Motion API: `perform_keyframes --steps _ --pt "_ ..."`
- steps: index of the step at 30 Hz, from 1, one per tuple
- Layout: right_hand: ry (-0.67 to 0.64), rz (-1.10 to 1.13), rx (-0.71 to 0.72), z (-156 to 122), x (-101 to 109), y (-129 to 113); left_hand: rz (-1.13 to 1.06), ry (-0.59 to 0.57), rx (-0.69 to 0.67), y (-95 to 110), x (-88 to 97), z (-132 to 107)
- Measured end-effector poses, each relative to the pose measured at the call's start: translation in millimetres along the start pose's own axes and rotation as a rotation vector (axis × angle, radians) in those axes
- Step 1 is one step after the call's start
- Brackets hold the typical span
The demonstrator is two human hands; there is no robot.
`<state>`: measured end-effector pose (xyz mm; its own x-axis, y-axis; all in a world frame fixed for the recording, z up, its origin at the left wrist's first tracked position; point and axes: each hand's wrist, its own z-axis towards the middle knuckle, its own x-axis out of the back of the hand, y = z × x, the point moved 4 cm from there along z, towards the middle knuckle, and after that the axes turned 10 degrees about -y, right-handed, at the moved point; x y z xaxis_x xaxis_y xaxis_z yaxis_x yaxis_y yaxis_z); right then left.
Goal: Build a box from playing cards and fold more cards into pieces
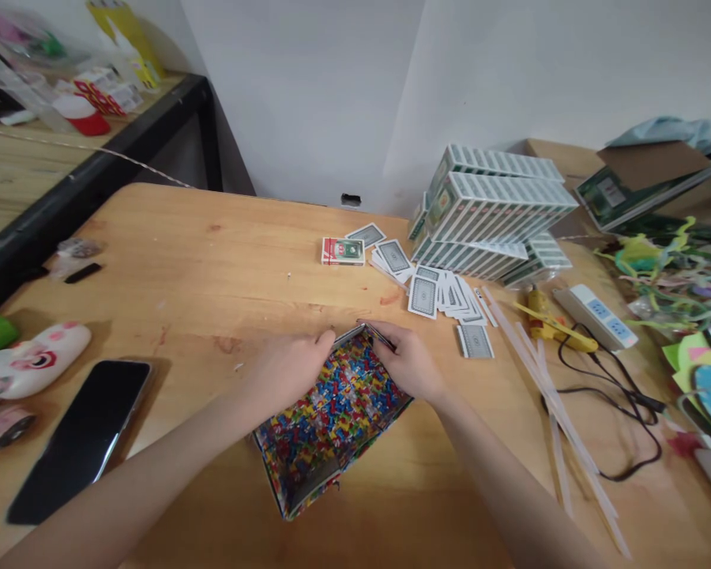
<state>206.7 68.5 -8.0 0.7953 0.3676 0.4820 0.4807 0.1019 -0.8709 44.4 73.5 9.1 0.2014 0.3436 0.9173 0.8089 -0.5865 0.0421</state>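
An open box [355, 387] with a busy red, blue, yellow and green pattern tilts in front of me, low over the wooden table. My left hand [296, 365] grips its far left rim, thumb on the edge. On the far right corner, my right hand [408, 362] is closed around the wall. Whether the box touches the table I cannot tell. Beyond it are loose playing cards [423, 295], spread face down, and a red-and-green card pack [343, 250].
Stacked card packs [498, 207] stand at the back right. A yellow glue gun [560, 325], a power strip [596, 314] and clear glue sticks [554, 395] lie to the right. At left are a phone [83, 438] and a white plush-like thing [47, 359].
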Motion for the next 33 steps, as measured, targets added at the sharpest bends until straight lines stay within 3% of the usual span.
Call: perform_keyframes --steps 7,12,15,18,25,29,33 --pt "-0.02 -0.07 0.013 0 1 -4 -0.042 -0.027 0.003 0 1.0 1" --pt "-0.046 -0.139 0.036 1 1 -8 -0.017 0.004 -0.099 10 6.5 3" --pt "-0.026 -0.046 0.046 0 3 -6 -0.058 0.039 -0.104 8 14.8 3" --pt "0.024 0.124 0.012 -3 5 3 -0.247 0.138 -0.039 -8 20.5 -2" --pt "0.068 0.415 -0.099 -12 4 18 -0.837 0.171 0.14 -43 -12.0 -16" --pt "0.038 0.463 -0.099 -11 1 15 -0.946 0.248 0.234 -44 -25.4 -12" --pt "0.038 0.45 -0.088 -9 1 14 -0.99 0.304 0.241 -44 -29.0 -3"
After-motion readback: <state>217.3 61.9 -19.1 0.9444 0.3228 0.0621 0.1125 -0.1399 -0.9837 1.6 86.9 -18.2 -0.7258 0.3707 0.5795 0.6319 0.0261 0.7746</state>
